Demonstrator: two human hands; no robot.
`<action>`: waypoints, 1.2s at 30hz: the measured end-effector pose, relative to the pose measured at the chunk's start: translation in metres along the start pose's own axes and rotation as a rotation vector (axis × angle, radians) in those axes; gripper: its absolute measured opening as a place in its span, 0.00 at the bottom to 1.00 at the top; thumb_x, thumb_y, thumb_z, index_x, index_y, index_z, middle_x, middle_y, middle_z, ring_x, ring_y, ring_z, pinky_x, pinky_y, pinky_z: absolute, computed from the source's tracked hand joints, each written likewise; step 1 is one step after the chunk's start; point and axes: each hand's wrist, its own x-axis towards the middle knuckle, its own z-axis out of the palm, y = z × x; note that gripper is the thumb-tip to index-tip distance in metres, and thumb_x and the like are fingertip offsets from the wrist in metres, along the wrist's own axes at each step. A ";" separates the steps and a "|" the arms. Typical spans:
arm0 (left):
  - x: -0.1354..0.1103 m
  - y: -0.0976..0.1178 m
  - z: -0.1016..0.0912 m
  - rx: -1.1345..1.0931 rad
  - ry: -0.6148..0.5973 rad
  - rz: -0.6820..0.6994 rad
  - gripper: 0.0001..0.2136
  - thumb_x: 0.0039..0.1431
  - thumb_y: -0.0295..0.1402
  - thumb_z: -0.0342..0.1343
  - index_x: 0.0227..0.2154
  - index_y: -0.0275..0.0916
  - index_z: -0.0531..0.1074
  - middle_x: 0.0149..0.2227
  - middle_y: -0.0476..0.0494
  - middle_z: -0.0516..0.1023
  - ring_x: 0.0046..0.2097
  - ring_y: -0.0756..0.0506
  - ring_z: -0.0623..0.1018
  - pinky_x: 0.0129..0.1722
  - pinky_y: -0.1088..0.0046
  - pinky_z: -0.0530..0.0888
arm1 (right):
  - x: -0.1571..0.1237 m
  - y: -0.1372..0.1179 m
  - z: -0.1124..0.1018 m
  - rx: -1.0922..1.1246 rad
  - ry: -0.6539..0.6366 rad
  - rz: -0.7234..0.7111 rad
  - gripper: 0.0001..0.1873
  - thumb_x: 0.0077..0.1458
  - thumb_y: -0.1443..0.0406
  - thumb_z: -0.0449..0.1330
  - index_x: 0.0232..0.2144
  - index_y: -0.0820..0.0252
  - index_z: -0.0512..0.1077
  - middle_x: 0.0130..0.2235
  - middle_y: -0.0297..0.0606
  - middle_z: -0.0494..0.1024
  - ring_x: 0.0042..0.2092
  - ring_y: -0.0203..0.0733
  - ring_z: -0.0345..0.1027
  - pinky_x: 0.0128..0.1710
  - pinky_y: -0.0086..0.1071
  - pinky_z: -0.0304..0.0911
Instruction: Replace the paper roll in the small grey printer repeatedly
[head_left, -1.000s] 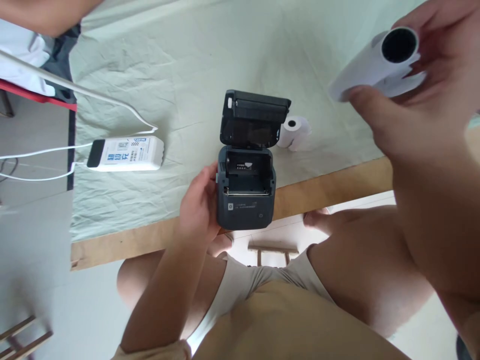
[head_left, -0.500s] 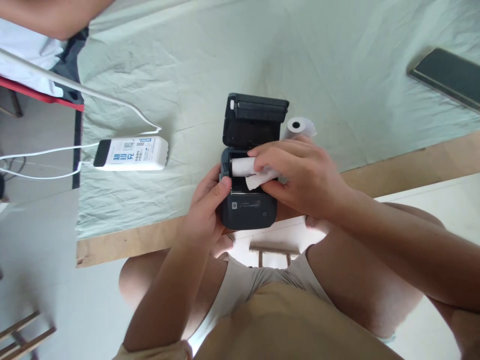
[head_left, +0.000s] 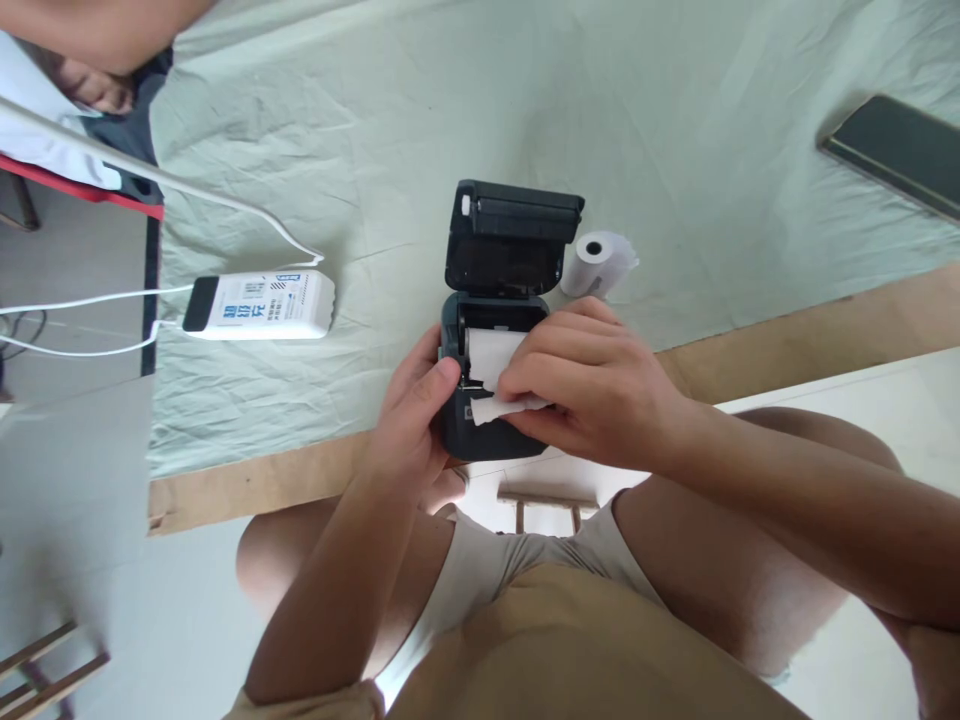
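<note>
A dark portable receipt printer [head_left: 491, 440] is held at the table's front edge, its lid [head_left: 510, 245] swung up and back. My left hand [head_left: 416, 410] grips its left side, the thumb on the rim. Inside the printer's bay sits a white paper roll [head_left: 491, 355], partly covered by my right hand [head_left: 592, 385]. The fingers of that hand pinch the roll's loose paper end [head_left: 495, 407], which is drawn out over the printer's front. A second paper roll [head_left: 604, 265] lies on the cloth just beyond my right hand.
A green cloth [head_left: 360, 150] covers the table, with a bare wooden edge [head_left: 247, 490] in front. On the left lies a white power bank [head_left: 262, 306] with cables. A dark phone [head_left: 900, 155] rests at far right. Another person's arm [head_left: 112, 30] reaches in at upper left.
My right hand has moved toward me, pulling the paper end from over the bay onto the printer's front. The roll now sits down in the bay. My left hand keeps its hold.
</note>
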 end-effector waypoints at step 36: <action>-0.006 0.005 -0.003 0.042 -0.004 -0.145 0.32 0.42 0.37 0.82 0.52 0.43 0.77 0.36 0.47 0.85 0.32 0.44 0.84 0.25 0.76 0.77 | -0.005 0.018 -0.006 0.319 0.003 0.414 0.24 0.60 0.58 0.68 0.30 0.51 0.53 0.22 0.22 0.59 0.22 0.30 0.48 0.20 0.32 0.45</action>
